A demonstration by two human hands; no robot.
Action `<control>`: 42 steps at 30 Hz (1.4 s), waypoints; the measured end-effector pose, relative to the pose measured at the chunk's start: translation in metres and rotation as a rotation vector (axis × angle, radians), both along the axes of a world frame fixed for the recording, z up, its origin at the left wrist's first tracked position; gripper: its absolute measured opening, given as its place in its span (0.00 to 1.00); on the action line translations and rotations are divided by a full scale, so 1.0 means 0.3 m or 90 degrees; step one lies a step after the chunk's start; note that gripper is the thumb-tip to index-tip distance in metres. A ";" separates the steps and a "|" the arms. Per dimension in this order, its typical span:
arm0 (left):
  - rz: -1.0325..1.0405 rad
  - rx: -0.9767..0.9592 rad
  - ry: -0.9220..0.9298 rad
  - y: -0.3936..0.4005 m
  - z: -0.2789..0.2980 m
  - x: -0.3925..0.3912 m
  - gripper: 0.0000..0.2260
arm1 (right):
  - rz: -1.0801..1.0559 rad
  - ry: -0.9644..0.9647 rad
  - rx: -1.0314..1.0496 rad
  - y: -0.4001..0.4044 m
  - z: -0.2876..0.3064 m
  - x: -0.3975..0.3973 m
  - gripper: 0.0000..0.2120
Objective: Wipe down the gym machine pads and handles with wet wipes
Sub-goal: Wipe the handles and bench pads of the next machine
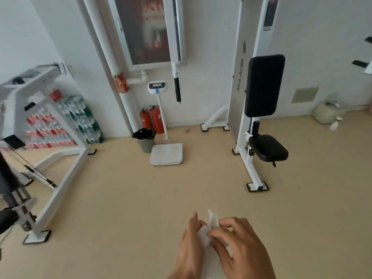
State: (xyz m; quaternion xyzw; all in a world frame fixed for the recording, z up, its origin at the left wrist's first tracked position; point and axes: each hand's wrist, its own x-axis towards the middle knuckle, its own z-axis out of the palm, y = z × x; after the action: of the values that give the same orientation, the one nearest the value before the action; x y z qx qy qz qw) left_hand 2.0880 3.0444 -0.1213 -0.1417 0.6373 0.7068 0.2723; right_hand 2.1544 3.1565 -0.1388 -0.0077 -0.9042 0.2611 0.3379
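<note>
Wet wipe (208,228), light, limp and likely slippery, was pinched between left hand (188,244) and right hand (239,244), best gripped bunched.

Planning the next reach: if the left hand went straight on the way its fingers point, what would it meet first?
The left hand, holding the wet wipe, points up-frame over bare floor. First in line looks like the weighing scale, though depth is hard to judge.

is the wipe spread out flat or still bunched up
Bunched up: the wet wipe sits crumpled between the left hand and right hand, one corner sticking up.
</note>
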 end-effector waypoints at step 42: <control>0.492 0.131 0.049 -0.479 0.020 -0.903 0.14 | 0.345 -0.302 -0.609 -0.450 0.105 -1.238 0.08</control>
State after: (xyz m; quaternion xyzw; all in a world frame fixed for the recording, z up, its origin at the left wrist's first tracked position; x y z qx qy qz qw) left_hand 1.8172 2.9008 -0.1153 -0.3160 0.4725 0.8223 -0.0247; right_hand 1.7829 3.0215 -0.1074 0.0136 -0.7068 0.7072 0.0073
